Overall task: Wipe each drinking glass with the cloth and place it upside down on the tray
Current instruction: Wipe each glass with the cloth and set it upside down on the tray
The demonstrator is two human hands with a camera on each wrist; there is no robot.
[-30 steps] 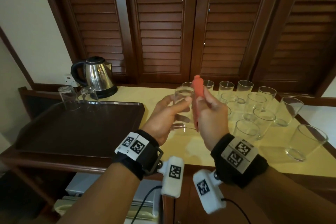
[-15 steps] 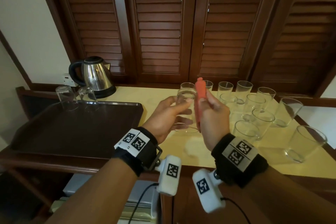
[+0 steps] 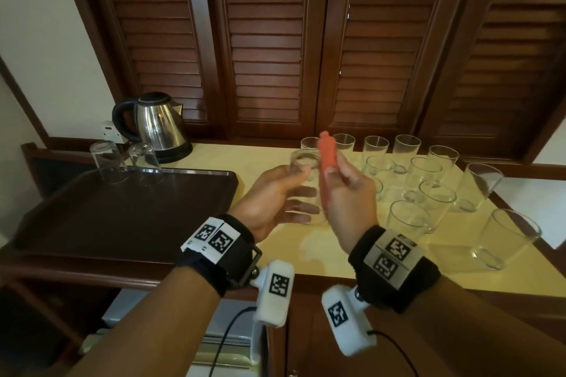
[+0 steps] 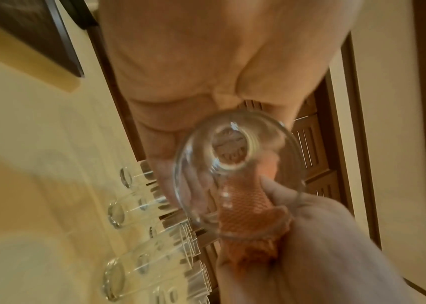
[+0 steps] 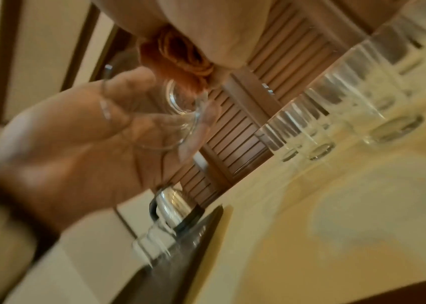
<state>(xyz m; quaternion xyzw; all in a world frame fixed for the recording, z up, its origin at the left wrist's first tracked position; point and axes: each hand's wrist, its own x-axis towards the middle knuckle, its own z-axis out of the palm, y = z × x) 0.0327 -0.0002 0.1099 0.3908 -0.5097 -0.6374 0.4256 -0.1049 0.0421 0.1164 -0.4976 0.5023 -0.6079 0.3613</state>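
My left hand (image 3: 286, 196) grips a clear drinking glass (image 3: 304, 184) upside down above the yellow counter, its base up and its rim down. My right hand (image 3: 346, 193) holds an orange cloth (image 3: 326, 159) pressed against the glass's right side. In the left wrist view the glass (image 4: 235, 174) shows its open rim toward the camera with the cloth (image 4: 248, 214) against its wall. In the right wrist view the cloth (image 5: 180, 55) bunches in my fingers beside the glass (image 5: 175, 115). Two glasses (image 3: 105, 162) (image 3: 144, 161) stand upside down at the far edge of the dark tray (image 3: 122, 214).
Several upright glasses (image 3: 428, 180) crowd the yellow counter (image 3: 321, 248) to the right, one near the right front edge (image 3: 505, 237). A steel kettle (image 3: 157, 125) stands behind the tray by a wall socket. Louvred wooden shutters close off the back.
Both hands with the glass and cloth hold nearly the same place; the left fingers have shifted a little on the glass.
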